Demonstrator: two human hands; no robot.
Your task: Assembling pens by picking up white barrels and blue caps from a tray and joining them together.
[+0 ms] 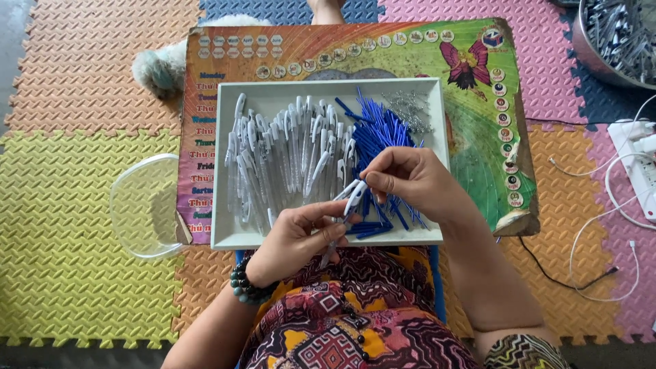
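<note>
A white rectangular tray (pixel 225 171) lies in front of me on a colourful board (pixel 478 130). It holds a heap of white pen barrels (pixel 287 157), a pile of blue refills (pixel 383 133) and a small cluster of metal springs (pixel 410 109). My left hand (pixel 297 239) grips a white pen barrel (pixel 354 198) at the tray's near edge. My right hand (pixel 413 181) pinches the upper end of that same barrel, just above the blue refills. A beaded bracelet (pixel 246 285) sits on my left wrist.
A clear plastic bowl (pixel 140 205) rests left of the tray on yellow foam mats. A metal basin (pixel 615 41) of grey parts stands at the top right. A white power strip (pixel 639 157) and loose cables lie at the right. A fluffy white animal (pixel 160 68) lies behind the board.
</note>
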